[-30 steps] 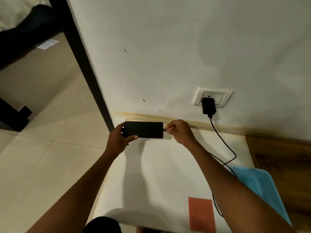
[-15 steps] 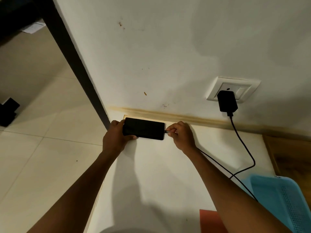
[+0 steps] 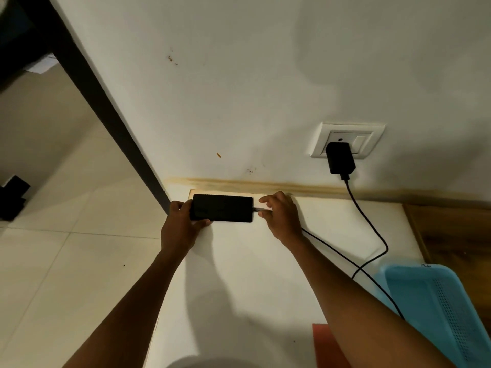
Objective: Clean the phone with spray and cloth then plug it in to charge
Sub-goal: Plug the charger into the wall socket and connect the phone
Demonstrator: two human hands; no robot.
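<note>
Seemingly plug in phone; right hand hides cable.

One head-worn camera looks steeply down, facing the wall, close above the white tabletop.

Blue basket beside orange mat

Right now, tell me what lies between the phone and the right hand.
In the head view, only the cable plug spans the gap from phone to right hand.
</note>
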